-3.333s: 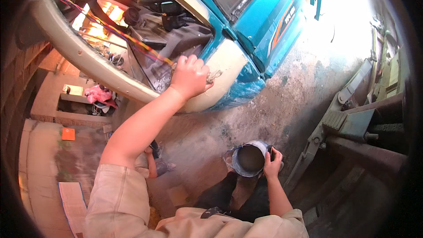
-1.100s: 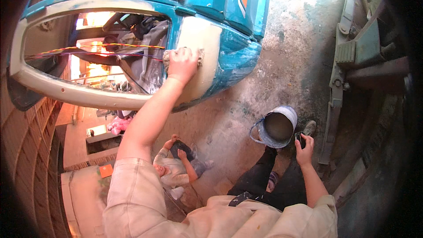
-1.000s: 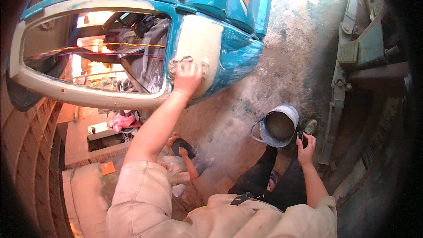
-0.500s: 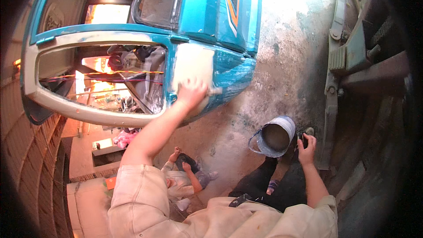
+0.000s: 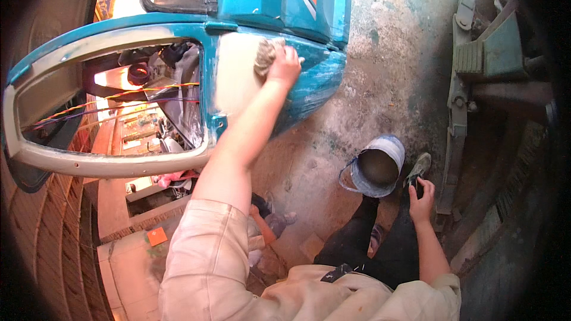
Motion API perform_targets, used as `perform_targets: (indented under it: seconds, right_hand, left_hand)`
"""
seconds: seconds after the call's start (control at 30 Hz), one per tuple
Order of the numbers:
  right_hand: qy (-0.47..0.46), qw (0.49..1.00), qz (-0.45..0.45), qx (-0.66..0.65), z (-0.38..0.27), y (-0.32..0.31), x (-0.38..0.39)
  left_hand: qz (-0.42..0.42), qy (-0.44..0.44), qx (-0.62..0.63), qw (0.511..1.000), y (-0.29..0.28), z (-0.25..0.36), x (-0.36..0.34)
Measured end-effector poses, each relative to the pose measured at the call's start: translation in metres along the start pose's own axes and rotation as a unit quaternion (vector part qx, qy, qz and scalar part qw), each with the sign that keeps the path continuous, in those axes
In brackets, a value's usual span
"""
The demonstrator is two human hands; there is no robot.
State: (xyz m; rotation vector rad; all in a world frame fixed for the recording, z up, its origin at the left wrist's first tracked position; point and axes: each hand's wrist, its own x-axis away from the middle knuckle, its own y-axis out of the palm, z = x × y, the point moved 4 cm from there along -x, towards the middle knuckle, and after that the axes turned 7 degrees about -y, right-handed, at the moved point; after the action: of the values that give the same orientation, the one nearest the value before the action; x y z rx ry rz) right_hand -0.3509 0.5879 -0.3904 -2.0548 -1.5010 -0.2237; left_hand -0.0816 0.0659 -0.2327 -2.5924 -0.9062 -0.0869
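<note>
My left hand (image 5: 284,69) is closed round a crumpled grey-beige cloth (image 5: 269,54). It presses the cloth against the right edge of a cream filler patch (image 5: 235,71) on the side panel of a blue vehicle body (image 5: 273,0). Whitish smears mark the blue paint beside the patch. Low on the right, my right hand (image 5: 422,201) has its fingers bent round a small dark object (image 5: 419,185) that I cannot make out. A whitish bucket (image 5: 389,153) with murky contents stands on the floor to the left of that hand.
Coloured wires (image 5: 148,88) run across the window opening, framed in cream-coated metal (image 5: 89,168). Heavy metal machinery (image 5: 470,62) lines the right side. Another person (image 5: 267,226) is low down behind my left arm. An orange square (image 5: 157,236) lies at lower left.
My left hand has moved up and right across the filler patch, and the cloth now shows clearly in it. The view has shifted a little; my right hand stays beside the bucket.
</note>
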Motion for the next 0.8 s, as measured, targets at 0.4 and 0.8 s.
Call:
perform_targets:
  seconds: [0.4,0.8]
  right_hand:
    - [-0.04,0.997,0.054,-0.033,0.017,0.004,-0.013]
    - [-0.098,0.988,0.098,-0.064,-0.065,0.072,-0.045]
  left_hand:
    - [-0.327,0.137,0.246,0.902,-0.076,-0.025,0.111]
    - [0.046,0.232,0.237,0.942,-0.072,-0.262,0.05]
